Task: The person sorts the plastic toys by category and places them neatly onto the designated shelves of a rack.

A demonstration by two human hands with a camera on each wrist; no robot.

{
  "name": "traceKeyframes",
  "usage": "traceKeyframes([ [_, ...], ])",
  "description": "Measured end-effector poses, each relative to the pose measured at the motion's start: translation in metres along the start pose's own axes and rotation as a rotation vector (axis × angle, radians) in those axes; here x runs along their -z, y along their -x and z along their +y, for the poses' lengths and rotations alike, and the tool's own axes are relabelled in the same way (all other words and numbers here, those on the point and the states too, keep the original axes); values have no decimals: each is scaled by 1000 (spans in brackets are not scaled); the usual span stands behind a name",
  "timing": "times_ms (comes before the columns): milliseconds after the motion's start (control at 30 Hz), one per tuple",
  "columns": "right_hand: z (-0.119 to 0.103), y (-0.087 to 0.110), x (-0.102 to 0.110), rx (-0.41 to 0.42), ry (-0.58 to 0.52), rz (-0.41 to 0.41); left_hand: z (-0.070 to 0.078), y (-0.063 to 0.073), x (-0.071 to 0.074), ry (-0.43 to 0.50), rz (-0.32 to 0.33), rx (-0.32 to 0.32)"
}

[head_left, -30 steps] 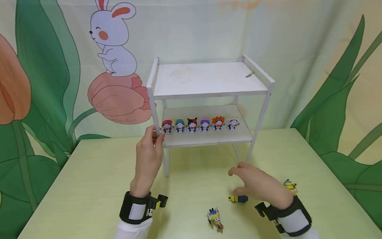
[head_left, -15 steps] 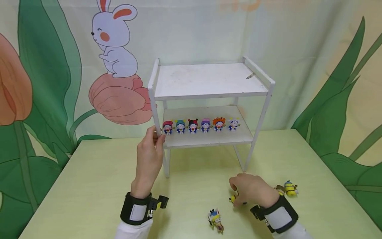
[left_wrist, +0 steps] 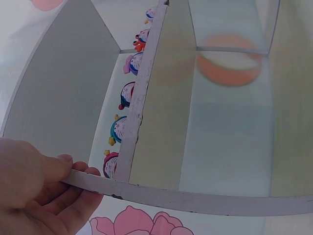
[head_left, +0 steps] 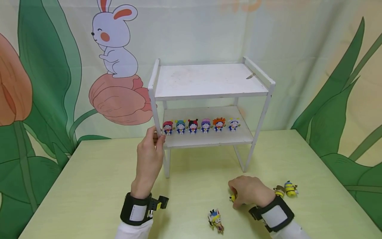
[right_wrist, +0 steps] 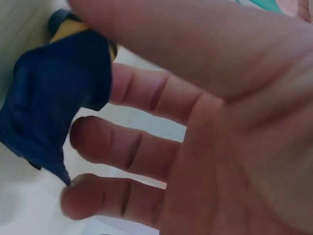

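My left hand [head_left: 149, 159] grips the left front leg of a small white two-tier shelf [head_left: 209, 78]; in the left wrist view thumb and fingers [left_wrist: 80, 200] close round that leg [left_wrist: 146, 195]. On its lower tier stands a row of small figurines [head_left: 193, 126] in differently coloured hats. My right hand [head_left: 250, 191] is low over the table, pinching a small yellow figurine [head_left: 232, 198] with a dark blue cape [right_wrist: 58, 83] between thumb and forefinger. The other fingers [right_wrist: 93, 139] are loosely bent. Most of this figurine is hidden by the hand in the head view.
A minion figurine [head_left: 216, 220] lies near the table's front, left of my right hand. Two more yellow figurines, one with a brown top [head_left: 279, 191] and one with a blue band [head_left: 290, 189], lie to the right. A printed curtain [head_left: 203, 30] hangs behind the table [head_left: 98, 186].
My right hand has come down onto the yellow caped figurine and taken hold of it, uncovering the brown-topped figurine at the right. The left hand keeps its grip on the shelf leg.
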State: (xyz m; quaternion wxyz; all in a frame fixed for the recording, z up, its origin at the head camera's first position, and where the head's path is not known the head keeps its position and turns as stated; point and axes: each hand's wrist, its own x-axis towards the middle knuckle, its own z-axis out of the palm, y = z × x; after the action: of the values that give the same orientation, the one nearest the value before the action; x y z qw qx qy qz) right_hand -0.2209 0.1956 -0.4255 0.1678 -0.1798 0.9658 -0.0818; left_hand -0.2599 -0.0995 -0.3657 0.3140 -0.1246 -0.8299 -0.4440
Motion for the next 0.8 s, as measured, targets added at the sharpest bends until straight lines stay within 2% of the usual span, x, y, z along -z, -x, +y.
traceKeyframes([
  [400,-1,3,0,61,74,77,-1,0,1,2,5,-10],
  [800,-4,1,1,52,8,54,-1,0,1,17,-1,-4],
])
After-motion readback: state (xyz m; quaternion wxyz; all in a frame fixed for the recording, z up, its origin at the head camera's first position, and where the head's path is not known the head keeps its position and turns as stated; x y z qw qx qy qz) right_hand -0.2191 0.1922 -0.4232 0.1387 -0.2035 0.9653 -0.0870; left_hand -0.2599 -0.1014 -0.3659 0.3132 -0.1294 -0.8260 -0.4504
